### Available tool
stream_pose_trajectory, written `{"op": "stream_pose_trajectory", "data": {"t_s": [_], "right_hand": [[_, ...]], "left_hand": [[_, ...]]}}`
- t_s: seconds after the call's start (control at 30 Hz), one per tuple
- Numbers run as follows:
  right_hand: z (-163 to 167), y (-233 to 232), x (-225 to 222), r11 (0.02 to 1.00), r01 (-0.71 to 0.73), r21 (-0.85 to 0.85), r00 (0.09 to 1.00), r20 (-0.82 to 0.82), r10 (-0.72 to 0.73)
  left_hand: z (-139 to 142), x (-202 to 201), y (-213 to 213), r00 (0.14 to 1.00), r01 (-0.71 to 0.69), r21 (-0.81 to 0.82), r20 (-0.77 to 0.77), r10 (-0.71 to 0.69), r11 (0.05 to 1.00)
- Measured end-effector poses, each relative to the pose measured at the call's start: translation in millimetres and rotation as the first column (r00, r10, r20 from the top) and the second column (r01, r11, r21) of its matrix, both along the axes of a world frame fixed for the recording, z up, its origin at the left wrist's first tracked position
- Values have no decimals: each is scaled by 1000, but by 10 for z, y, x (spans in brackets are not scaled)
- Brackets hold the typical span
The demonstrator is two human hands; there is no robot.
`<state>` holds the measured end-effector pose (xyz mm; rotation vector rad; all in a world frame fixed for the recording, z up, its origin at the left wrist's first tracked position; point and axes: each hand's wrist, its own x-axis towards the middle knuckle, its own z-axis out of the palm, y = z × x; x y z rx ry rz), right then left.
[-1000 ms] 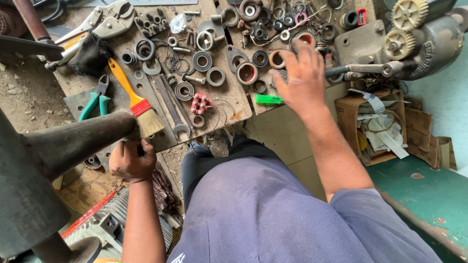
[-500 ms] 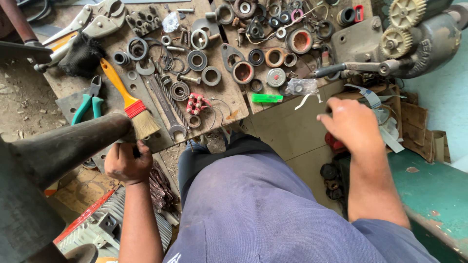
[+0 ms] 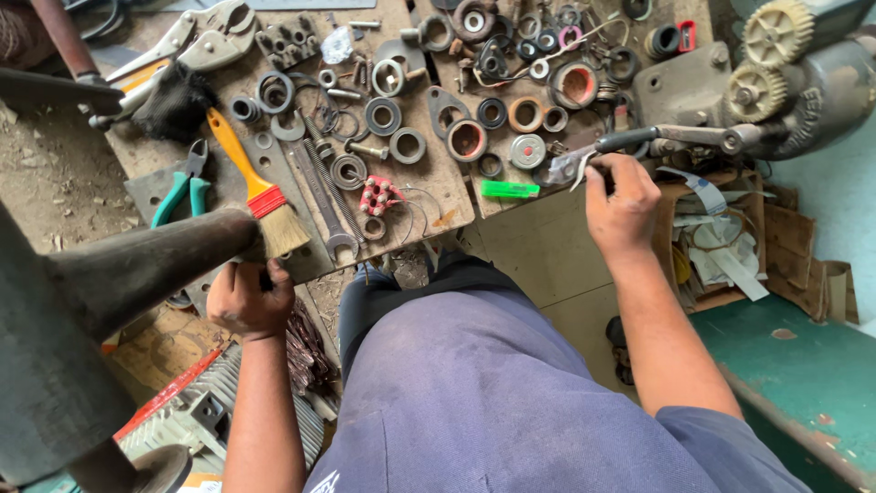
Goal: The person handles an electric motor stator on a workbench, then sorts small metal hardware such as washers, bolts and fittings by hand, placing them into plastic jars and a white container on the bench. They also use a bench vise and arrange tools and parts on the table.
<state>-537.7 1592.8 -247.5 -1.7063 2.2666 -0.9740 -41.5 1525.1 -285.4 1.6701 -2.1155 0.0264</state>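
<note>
The right hand (image 3: pixel 620 203) is up at the near edge of the tabletop (image 3: pixel 447 196), fingers curled shut around a pair of small pliers (image 3: pixel 573 167), thin jaws pointing left toward the clutter of parts. Just left of those pliers lies a green lighter (image 3: pixel 510 189), flat on the wood, close but not touching. Above it sits a round silver cap (image 3: pixel 527 151) among rings and bearings (image 3: pixel 383 116) scattered across the board.

The left hand (image 3: pixel 248 297) is low on the other side, closed into a fist at the tip of a big dark metal horn (image 3: pixel 137 265) that juts in from the left; what it grips inside the fist I cannot tell. Right above that fist, a paintbrush (image 3: pixel 251 187) with an orange handle and pale bristles lies slanted on the tabletop, bristles nearly at the knuckles. Green-handled pliers (image 3: pixel 182 187) rest to its left, a long spring (image 3: pixel 319 183) to its right, and a small red part (image 3: pixel 377 196) beyond that. A grey machine with cream gears (image 3: pixel 776 55) stands at the far right, and blue-trousered knees (image 3: pixel 474 383) fill the bottom.
</note>
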Motion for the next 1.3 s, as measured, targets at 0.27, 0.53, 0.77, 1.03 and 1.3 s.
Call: {"op": "stream_pose_trajectory", "data": {"t_s": [0.27,0.53,0.77,1.03,1.3], "right_hand": [[520,-198,161,995,-94,-33,987,-133,89],[350,-1630,225,908,-413,-67,895,-213,391],[23,-2223,77,874,-464,146,802,-349,485],[70,-1879,28,924,-352,-149,936,-29,351],[258,-1058,134,994,-29,-101,966,255,54]], "left_hand": [[27,-22,-14,1000,-7,-11,-26,7,1000],[18,-19,-18,1000,-7,-43,-30,6,999],[86,-55,-43,999,-12,-69,-42,9,998],[138,-65,-72,999,7,-105,-43,-12,994],[188,-90,-99,995,26,-101,-92,-35,995]]}}
